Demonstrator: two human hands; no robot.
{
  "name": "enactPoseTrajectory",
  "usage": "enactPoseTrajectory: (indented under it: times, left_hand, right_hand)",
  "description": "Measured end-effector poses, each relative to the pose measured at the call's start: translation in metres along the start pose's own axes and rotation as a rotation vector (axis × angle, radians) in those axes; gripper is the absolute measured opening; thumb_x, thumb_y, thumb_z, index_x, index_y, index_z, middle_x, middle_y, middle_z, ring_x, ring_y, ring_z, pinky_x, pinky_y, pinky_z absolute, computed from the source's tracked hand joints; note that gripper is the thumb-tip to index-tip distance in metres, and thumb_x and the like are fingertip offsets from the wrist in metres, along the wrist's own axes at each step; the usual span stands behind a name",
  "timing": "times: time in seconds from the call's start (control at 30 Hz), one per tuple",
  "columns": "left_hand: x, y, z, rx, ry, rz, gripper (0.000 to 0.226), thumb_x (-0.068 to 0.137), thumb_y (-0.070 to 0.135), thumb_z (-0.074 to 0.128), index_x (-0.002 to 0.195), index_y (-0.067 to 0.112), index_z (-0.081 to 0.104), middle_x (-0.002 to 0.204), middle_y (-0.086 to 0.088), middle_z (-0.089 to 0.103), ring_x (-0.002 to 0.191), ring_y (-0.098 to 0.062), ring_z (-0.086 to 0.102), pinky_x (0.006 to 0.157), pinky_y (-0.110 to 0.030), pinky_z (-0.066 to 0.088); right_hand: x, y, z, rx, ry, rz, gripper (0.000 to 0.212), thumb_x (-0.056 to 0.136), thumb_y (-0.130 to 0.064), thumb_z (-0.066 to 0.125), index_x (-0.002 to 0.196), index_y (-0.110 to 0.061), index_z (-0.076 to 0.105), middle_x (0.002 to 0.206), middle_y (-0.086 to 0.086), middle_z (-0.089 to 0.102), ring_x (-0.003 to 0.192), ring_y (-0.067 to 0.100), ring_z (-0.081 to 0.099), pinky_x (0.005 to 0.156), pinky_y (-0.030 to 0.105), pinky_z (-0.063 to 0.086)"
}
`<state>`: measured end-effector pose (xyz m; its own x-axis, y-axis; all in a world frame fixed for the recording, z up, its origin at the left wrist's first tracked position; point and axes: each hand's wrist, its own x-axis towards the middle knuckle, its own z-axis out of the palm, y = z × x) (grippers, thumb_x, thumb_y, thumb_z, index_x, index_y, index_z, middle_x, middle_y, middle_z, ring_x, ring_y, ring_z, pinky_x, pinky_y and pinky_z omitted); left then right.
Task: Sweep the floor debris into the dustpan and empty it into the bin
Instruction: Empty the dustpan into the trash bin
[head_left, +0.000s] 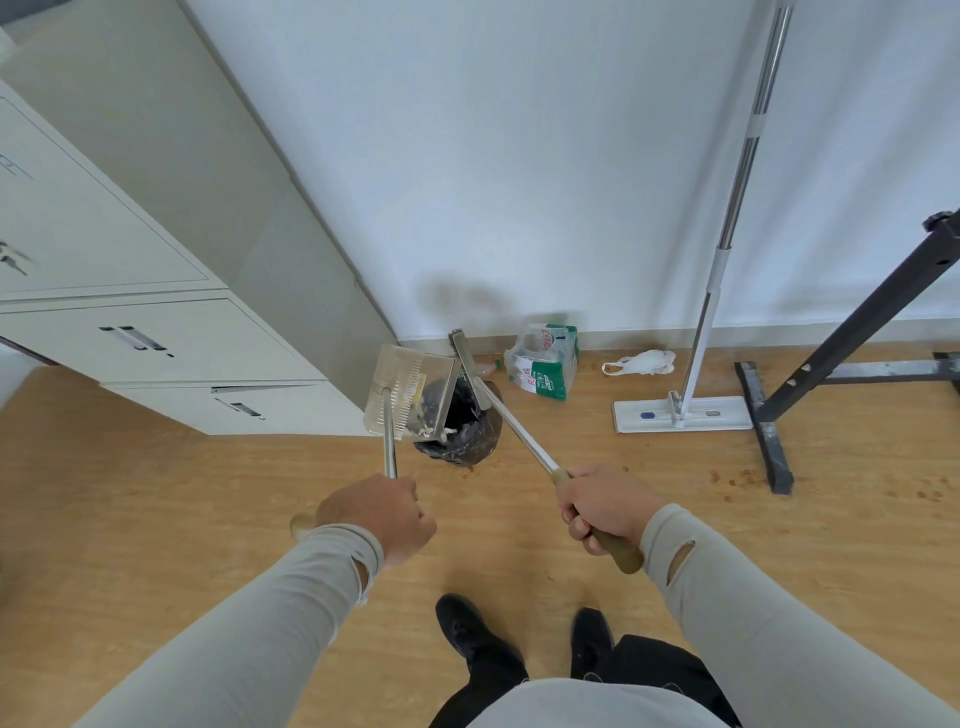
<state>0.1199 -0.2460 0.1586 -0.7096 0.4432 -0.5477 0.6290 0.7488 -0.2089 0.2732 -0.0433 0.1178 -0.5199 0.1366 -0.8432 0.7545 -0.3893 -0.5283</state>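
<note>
My left hand (382, 517) grips the metal handle of a silver dustpan (408, 387), which is tipped over the bin (467, 426), a small container lined with a black bag. Pale scraps sit at the pan's lower lip, above the bag. My right hand (605, 512) grips the tan grip of the broom handle (511, 423). The broom's head (460, 345) points away, reaching past the bin toward the wall. Brown crumbs (737, 475) lie scattered on the wood floor at right, near a black stand's foot.
A cream filing cabinet (171, 332) stands left of the bin. A green-and-white plastic bag (545, 364) and a white bag (641, 362) lie by the wall. A flat mop (683, 413) leans there, beside a black metal stand (769, 431). My shoes (475, 631) are below.
</note>
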Motion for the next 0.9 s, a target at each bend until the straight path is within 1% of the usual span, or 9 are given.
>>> enactPoseTrajectory:
  times: [0.27,0.33,0.43,0.57,0.7,0.8,0.9]
  left_hand:
    - [-0.006,-0.004,0.001,0.030,0.015,0.016,0.032,0.089,0.048,0.038,0.103,0.027,0.057,0.084,0.005,0.062,0.073,-0.019,0.062,0.070,-0.037,0.057]
    - [-0.009,-0.002,0.003,0.057,0.016,0.029,0.033,0.091,0.048,0.037,0.104,0.026,0.057,0.087,0.003,0.060,0.075,-0.020,0.062,0.068,-0.036,0.055]
    - [-0.014,-0.002,0.010,0.105,0.022,0.047,0.036,0.093,0.047,0.035,0.111,0.025,0.058,0.097,0.001,0.059,0.081,-0.024,0.064,0.072,-0.037,0.056]
    - [-0.018,-0.003,0.026,0.188,-0.003,0.066,0.041,0.096,0.049,0.036,0.122,0.026,0.056,0.113,-0.001,0.057,0.092,-0.027,0.065,0.070,-0.039,0.051]
    - [-0.018,-0.003,0.029,0.173,-0.006,0.058,0.042,0.094,0.051,0.033,0.121,0.028,0.055,0.110,0.000,0.056,0.089,-0.027,0.064,0.075,-0.042,0.053]
    - [-0.020,-0.002,0.026,0.174,0.003,0.078,0.040,0.096,0.049,0.035,0.122,0.026,0.056,0.113,-0.002,0.058,0.091,-0.027,0.065,0.071,-0.038,0.051]
    - [-0.021,-0.002,0.027,0.166,-0.003,0.078,0.041,0.096,0.048,0.035,0.122,0.026,0.057,0.113,-0.003,0.058,0.093,-0.028,0.065,0.071,-0.039,0.052]
  right_hand:
    - [0.003,0.004,0.003,0.015,-0.007,-0.020,0.017,0.086,0.002,0.044,0.081,-0.013,0.050,0.066,0.007,0.047,0.044,0.012,0.042,0.042,0.021,0.035]
    - [0.005,0.005,0.002,0.031,0.002,-0.019,0.016,0.086,0.002,0.043,0.081,-0.013,0.049,0.067,0.008,0.046,0.044,0.013,0.042,0.042,0.020,0.033]
    - [0.007,0.005,0.001,0.048,0.021,-0.017,0.016,0.086,0.002,0.043,0.081,-0.012,0.047,0.067,0.008,0.045,0.043,0.013,0.041,0.041,0.019,0.034]
    - [0.007,0.004,0.003,0.055,0.040,0.009,0.016,0.087,0.002,0.042,0.082,-0.012,0.048,0.067,0.007,0.045,0.043,0.013,0.041,0.040,0.019,0.034]
    - [0.008,0.006,0.004,0.074,0.048,0.032,0.017,0.088,0.002,0.041,0.083,-0.013,0.047,0.066,0.007,0.044,0.043,0.013,0.041,0.040,0.018,0.033]
    - [0.008,0.006,0.004,0.069,0.057,0.024,0.017,0.088,0.002,0.041,0.084,-0.013,0.047,0.067,0.007,0.044,0.043,0.013,0.041,0.039,0.018,0.033]
    - [0.008,0.007,0.003,0.089,0.052,0.044,0.016,0.089,0.002,0.041,0.087,-0.013,0.047,0.066,0.006,0.045,0.041,0.012,0.041,0.039,0.018,0.033]
